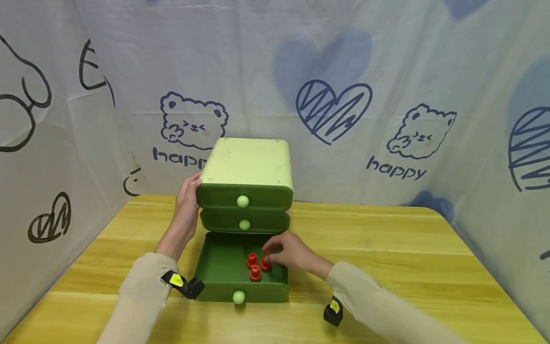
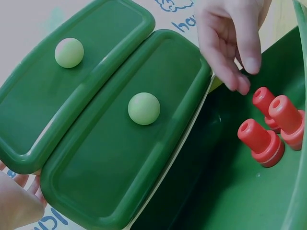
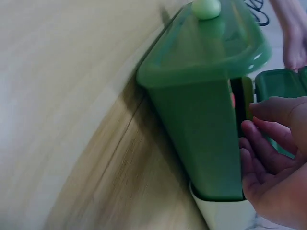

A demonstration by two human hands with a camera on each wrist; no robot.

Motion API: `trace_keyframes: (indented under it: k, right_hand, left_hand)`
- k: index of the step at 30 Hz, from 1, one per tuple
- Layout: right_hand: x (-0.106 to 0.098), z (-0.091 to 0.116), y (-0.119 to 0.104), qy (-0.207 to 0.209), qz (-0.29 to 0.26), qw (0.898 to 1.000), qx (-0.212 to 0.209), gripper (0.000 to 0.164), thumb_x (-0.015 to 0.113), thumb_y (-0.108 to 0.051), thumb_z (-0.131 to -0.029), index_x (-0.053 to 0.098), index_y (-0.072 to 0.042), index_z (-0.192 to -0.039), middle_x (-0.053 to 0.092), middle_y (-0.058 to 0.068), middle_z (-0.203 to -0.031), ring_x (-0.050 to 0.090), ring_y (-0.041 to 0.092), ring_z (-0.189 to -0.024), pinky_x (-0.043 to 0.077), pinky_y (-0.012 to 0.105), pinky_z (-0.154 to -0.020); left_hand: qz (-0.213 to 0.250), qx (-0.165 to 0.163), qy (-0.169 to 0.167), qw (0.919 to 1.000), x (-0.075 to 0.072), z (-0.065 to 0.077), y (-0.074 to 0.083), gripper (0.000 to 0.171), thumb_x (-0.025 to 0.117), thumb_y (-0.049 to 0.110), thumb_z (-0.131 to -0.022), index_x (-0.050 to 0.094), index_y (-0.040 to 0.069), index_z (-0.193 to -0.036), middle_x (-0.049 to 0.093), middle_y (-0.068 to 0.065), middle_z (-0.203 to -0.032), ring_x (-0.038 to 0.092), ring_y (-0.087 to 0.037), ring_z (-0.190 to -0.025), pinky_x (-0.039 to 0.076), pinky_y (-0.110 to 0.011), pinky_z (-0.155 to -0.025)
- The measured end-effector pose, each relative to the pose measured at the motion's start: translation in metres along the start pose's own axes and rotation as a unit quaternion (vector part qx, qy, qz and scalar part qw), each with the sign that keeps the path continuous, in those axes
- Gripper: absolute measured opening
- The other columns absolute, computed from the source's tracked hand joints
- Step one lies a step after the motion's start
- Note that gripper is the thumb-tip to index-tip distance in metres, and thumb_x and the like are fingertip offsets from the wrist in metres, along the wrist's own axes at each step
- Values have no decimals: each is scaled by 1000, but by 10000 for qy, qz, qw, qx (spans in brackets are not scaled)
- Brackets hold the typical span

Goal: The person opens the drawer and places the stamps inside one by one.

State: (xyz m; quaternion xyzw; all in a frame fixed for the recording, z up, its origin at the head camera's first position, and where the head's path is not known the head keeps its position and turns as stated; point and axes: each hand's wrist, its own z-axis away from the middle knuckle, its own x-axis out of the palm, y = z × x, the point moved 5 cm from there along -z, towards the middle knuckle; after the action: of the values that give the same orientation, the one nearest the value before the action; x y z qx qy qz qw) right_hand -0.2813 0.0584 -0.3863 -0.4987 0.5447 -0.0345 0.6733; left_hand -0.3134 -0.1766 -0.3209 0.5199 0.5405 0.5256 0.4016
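A small drawer cabinet (image 1: 249, 162) with a pale yellow-green shell stands on the table, its bottom drawer (image 1: 219, 263) pulled out. Along the cabinet's left side rests my left hand (image 1: 185, 208), fingers extended toward its top corner. Three red stepped pieces (image 2: 261, 143), each with a narrow hollow top and a wide base, stand upright on the drawer floor toward its right. My right hand (image 1: 290, 249) hovers over the drawer's right side, close above these pieces. In the left wrist view a gap shows between its thumb and fingers, and nothing is between them.
Two dark green drawers, the top one (image 1: 219, 197) and the middle one (image 1: 219, 221), are closed above the open one. Each drawer has a round pale green knob (image 1: 238, 297). Wooden table (image 1: 386, 253) surrounds the cabinet, with a printed cloth (image 1: 266, 62) hanging behind.
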Motion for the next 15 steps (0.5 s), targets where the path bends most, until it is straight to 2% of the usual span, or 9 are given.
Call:
trace_keyframes:
  k: [7,15]
  right_hand:
    - [-3,16,-11,289,-385,9986,236,18,67,-11,-91,71,-1,-105,69,2,-96,63,19,-90,51,27,-74]
    - [3,39,-41,574,-836,9945,248,10,66,-12,-92,71,-4,-96,66,-4,-86,59,11,-78,50,25,-65]
  left_hand:
    - [-42,-33,-42,10000,0,0,-1,54,34,30,-102,29,4,-149,28,-10,-151,34,-21,-130,29,-35,-109]
    - [-25,-30,-57,10000,1,1,0,54,33,29,-102,28,4,-149,27,-11,-151,33,-22,-131,27,-35,-110]
